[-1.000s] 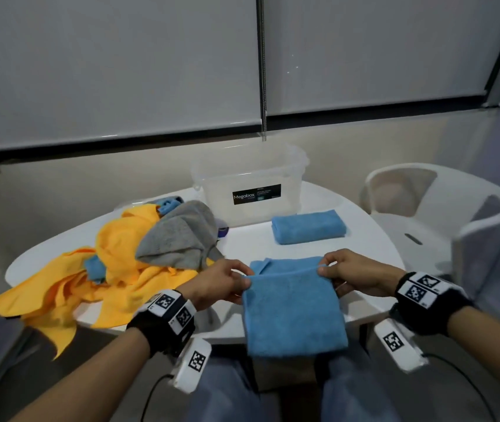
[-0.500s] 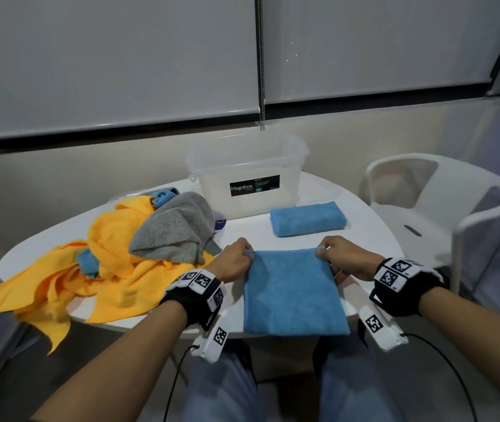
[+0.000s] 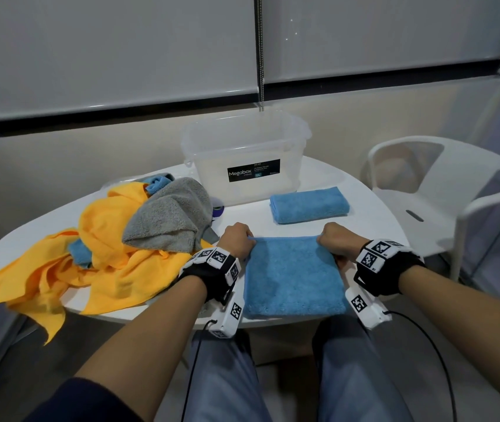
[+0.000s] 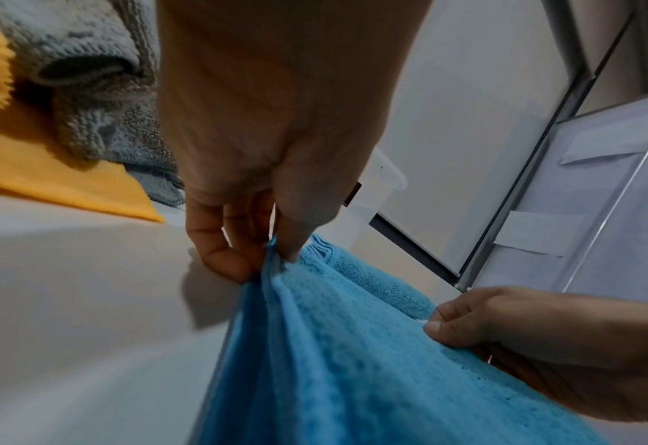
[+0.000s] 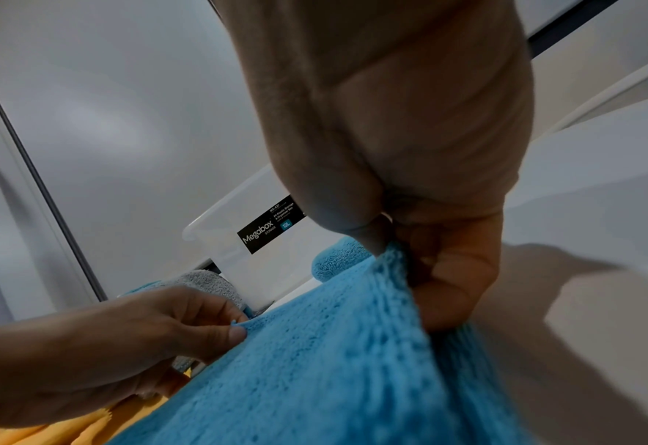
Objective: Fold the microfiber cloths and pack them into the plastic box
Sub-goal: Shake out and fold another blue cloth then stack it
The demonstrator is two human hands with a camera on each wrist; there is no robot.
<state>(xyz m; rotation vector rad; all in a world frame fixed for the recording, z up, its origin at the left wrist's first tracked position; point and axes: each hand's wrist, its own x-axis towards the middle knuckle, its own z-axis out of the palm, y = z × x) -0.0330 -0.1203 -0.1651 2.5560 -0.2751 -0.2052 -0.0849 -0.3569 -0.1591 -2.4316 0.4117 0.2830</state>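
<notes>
The left hand (image 3: pixel 238 243) pinches the far left corner of a blue cloth (image 3: pixel 292 277) between thumb and fingertips, and the right hand (image 3: pixel 335 243) pinches the far right corner the same way, so the far edge is drawn taut between them. The cloth lies on the near part of the white desk (image 3: pixel 373 214), folded at least once by the look of the layered edge in the left wrist view, its near edge at the desk's rim. Just beyond it rests a folded blue cloth (image 3: pixel 309 204), a neat narrow bundle, not yet packed. Behind that stands the plastic box (image 3: pixel 242 153), lidless; its walls are cloudy and I cannot tell whether anything is inside. The task looks to be in its early part: one cloth folded, one in hand, nothing plainly packed. To the left a heap waits: yellow cloths (image 3: pixel 105 263) spilling over the desk edge, a grey cloth (image 3: pixel 169 217) on top, and more blue showing among them. A white chair (image 3: pixel 455 190) stands to the right, well apart. The way to the box seems free apart from the folded bundle.
</notes>
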